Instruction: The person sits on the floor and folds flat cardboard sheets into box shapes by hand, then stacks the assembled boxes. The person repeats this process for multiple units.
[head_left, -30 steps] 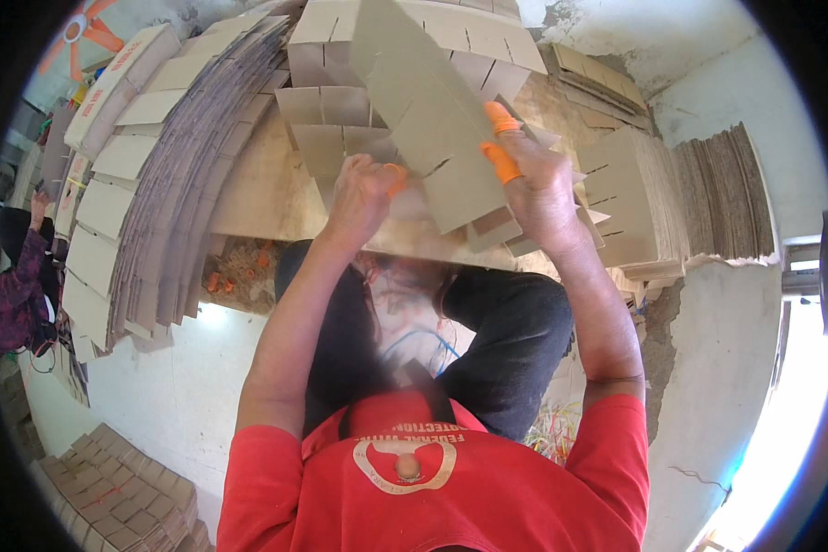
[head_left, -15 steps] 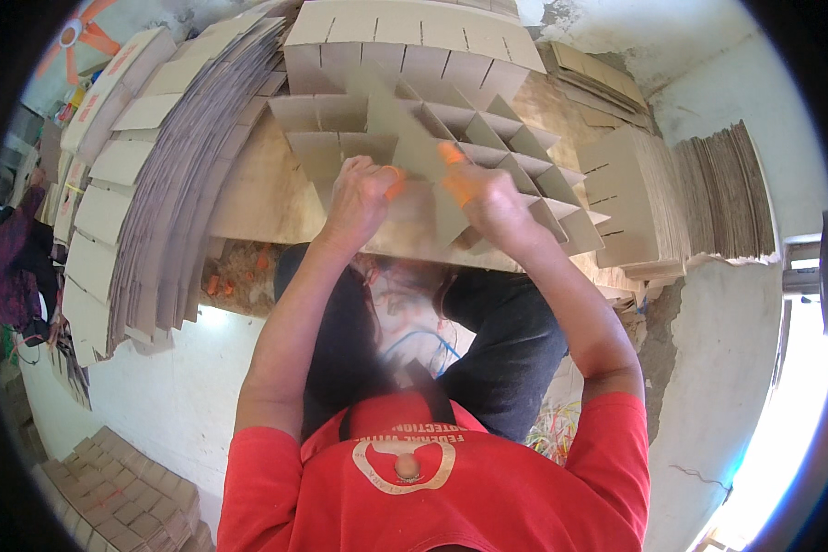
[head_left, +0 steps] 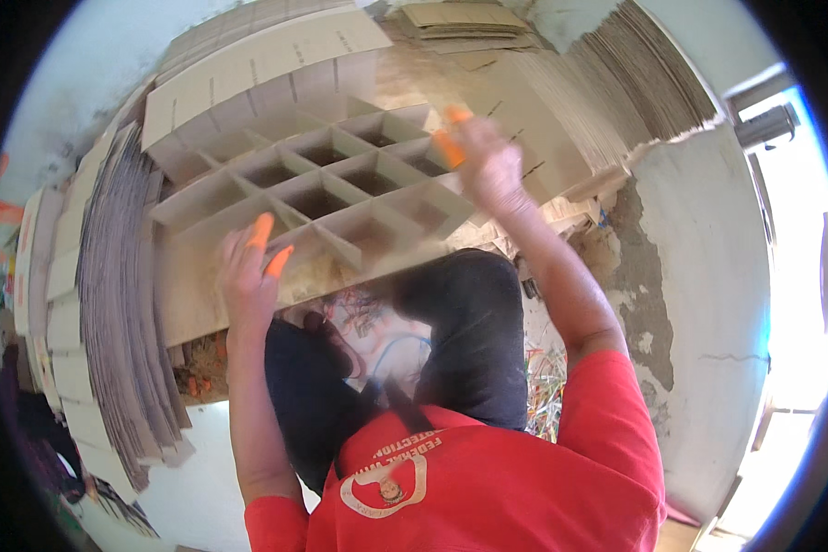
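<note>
A cardboard divider grid (head_left: pixel 359 175) with several square cells lies spread on the wooden table (head_left: pixel 189 308) in front of me. At its near left side is my left hand (head_left: pixel 251 276), open, with orange covers on the thumb and a finger and nothing held. My right hand (head_left: pixel 489 170) is at the grid's right end, fingers apart, also with orange covers. Whether its fingertips touch the cardboard edge I cannot tell. Both hands and the grid are slightly blurred.
Behind the grid stands a row of slotted cardboard strips (head_left: pixel 258 74). A tall stack of cardboard sheets (head_left: pixel 120 276) leans at the left. More slotted sheets (head_left: pixel 607 92) stand at the far right, and flat cardboard pieces (head_left: pixel 465 18) lie at the back.
The divider grid, tilted and partly gathered between my hands before, now lies spread wide. My hands have let go and moved apart. The whole view has turned toward the right.
</note>
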`<state>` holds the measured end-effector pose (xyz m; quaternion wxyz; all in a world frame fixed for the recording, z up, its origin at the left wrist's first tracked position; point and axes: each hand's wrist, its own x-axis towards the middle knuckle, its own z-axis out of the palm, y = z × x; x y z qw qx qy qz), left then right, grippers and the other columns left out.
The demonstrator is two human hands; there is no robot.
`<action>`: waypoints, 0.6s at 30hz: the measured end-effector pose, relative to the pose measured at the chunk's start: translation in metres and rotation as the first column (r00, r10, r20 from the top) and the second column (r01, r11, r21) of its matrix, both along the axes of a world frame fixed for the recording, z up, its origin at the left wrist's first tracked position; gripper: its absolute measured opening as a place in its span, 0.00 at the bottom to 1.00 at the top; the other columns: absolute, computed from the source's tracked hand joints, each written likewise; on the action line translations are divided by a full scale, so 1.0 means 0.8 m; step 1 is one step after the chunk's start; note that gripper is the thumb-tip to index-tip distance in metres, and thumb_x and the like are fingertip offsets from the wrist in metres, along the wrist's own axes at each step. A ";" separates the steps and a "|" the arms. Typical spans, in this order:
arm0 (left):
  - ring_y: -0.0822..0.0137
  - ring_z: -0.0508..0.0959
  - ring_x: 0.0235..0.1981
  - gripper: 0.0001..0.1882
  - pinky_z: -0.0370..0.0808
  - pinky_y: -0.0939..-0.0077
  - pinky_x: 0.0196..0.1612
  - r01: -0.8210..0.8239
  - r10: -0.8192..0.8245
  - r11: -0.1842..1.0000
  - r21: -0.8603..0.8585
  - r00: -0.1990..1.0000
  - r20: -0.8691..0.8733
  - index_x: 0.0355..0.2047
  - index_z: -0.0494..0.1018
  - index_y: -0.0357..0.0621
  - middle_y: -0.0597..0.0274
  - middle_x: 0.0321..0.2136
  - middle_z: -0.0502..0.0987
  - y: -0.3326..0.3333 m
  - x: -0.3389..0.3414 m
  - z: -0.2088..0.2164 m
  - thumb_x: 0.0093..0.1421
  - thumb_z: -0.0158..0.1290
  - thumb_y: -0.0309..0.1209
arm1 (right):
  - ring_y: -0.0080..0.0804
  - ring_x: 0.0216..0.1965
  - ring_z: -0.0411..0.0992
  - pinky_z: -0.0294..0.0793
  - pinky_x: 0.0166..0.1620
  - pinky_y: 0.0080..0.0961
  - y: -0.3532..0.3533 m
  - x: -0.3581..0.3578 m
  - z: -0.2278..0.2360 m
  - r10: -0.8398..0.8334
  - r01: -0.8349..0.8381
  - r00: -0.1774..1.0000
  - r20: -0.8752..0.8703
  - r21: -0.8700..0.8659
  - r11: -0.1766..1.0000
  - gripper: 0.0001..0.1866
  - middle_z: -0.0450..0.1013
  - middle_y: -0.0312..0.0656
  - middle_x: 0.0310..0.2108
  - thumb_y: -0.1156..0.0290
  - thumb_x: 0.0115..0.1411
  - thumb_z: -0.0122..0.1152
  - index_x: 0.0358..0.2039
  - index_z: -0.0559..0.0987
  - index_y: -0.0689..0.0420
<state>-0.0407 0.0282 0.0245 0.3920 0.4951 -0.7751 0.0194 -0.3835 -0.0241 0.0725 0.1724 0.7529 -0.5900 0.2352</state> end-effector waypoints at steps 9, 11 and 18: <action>0.53 0.75 0.47 0.30 0.69 0.61 0.51 -0.183 0.186 0.983 -0.034 0.975 0.124 0.52 0.75 0.40 0.55 0.47 0.78 0.021 0.037 -0.003 0.46 0.68 0.31 | 0.47 0.45 0.72 0.75 0.40 0.39 -0.014 -0.278 -0.052 -0.552 0.608 0.751 -0.364 0.054 0.792 0.14 0.73 0.46 0.40 0.70 0.58 0.58 0.44 0.70 0.56; 0.54 0.75 0.46 0.30 0.68 0.61 0.51 -0.189 0.192 0.981 -0.037 0.969 0.156 0.51 0.75 0.39 0.55 0.47 0.78 0.021 0.040 0.000 0.46 0.68 0.31 | 0.49 0.45 0.73 0.76 0.41 0.41 -0.024 -0.291 -0.048 -0.513 0.582 0.788 -0.341 0.140 0.801 0.11 0.73 0.49 0.40 0.73 0.57 0.57 0.41 0.70 0.58; 0.55 0.75 0.43 0.29 0.68 0.62 0.49 -0.198 0.198 0.980 -0.012 0.973 0.116 0.51 0.75 0.40 0.56 0.44 0.79 0.025 0.047 0.006 0.47 0.68 0.31 | 0.53 0.42 0.75 0.75 0.39 0.46 -0.040 -0.303 -0.044 -0.499 0.542 0.839 -0.217 0.264 0.798 0.09 0.75 0.55 0.36 0.73 0.57 0.56 0.38 0.72 0.60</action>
